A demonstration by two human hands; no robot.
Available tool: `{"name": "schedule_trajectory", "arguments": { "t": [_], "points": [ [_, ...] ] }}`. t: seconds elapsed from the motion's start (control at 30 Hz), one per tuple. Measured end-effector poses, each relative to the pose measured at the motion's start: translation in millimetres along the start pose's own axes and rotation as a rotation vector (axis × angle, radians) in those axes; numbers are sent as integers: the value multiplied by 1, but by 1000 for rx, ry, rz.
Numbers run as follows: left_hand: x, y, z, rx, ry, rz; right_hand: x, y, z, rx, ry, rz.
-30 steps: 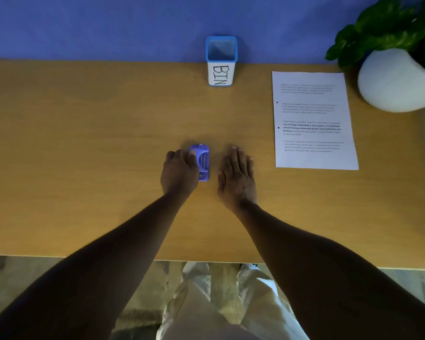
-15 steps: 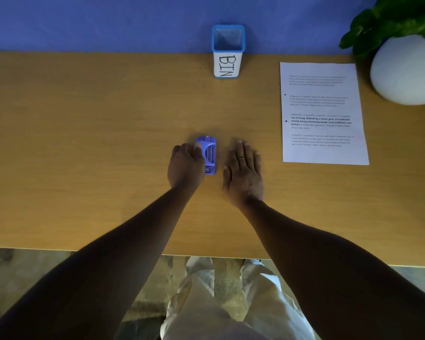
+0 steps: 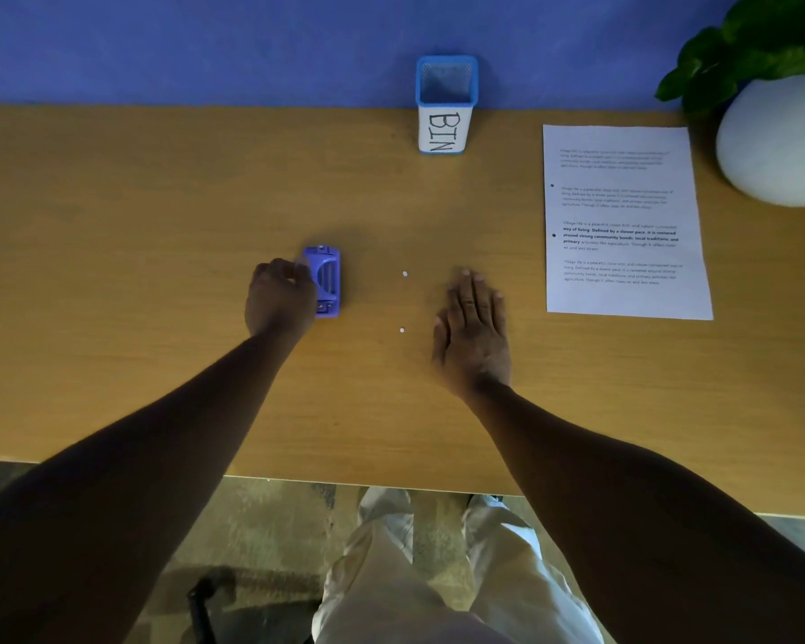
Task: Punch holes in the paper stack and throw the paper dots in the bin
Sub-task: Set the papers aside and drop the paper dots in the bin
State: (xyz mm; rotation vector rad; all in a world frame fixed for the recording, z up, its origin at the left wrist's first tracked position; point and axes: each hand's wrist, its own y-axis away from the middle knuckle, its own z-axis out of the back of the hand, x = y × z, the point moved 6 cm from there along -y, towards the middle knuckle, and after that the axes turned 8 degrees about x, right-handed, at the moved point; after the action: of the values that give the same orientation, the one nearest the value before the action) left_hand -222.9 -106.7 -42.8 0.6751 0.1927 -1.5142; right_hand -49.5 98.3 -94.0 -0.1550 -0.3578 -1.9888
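Compared with half a second ago, the hands have parted: the left hand has carried the hole punch out to the left, the right hand has drawn off to the right, and two paper dots have come into sight on the bare wood between them.

The table is a broad, smooth slab of yellow-brown wood grain. Beyond the right hand and well off to its right stands a round, matte white pot of glossy green leaves. The paper stack, flat, rectangular and printed with text, lies just right of the right hand, two dark punched holes along its near edge. Well beyond both hands, at the table's back, stands the bin: a square blue mesh cup with a white label.

The right hand lies flat, fingers straight and close together, palm down on the wood. The left hand's fingers are curled round the small, blocky blue plastic punch. The far dot and the near dot, tiny white discs, rest just left of the right hand.
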Motion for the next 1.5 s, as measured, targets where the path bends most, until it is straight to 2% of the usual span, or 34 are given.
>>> {"name": "schedule_trajectory", "arguments": {
  "t": [0.27, 0.73, 0.8, 0.87, 0.97, 1.07, 1.17, 1.27, 1.37, 1.5],
  "points": [
    [41, -21, 24, 35, -35, 71, -1, 0, -1, -6, 16, -4],
    [49, -24, 24, 96, -3, 100, -1, 0, 3, -71, -23, 25],
    [47, -21, 26, 63, 27, 109, 0, 0, 6, -103, -28, 31],
    [45, -17, 30, -33, 68, 75, 1, -2, 12, -159, -31, 38],
    [37, -7, 33, -205, 27, -71, 6, -12, 22, -239, -45, 67],
    [21, 1, 29, -292, 8, -208, 15, -23, 29, -223, -64, 88],
    [1, 10, 15, -227, -22, -331, 24, -38, 34, -181, -146, 106],
    [-16, 22, -7, -100, 17, -437, 31, -53, 35, -70, -283, 70],
    [-25, 32, -30, 56, 97, -442, 33, -64, 35, 10, -302, 30],
    [-31, 44, -59, 220, 69, -474, 33, -74, 36, 112, -275, 20]
  ]
}}
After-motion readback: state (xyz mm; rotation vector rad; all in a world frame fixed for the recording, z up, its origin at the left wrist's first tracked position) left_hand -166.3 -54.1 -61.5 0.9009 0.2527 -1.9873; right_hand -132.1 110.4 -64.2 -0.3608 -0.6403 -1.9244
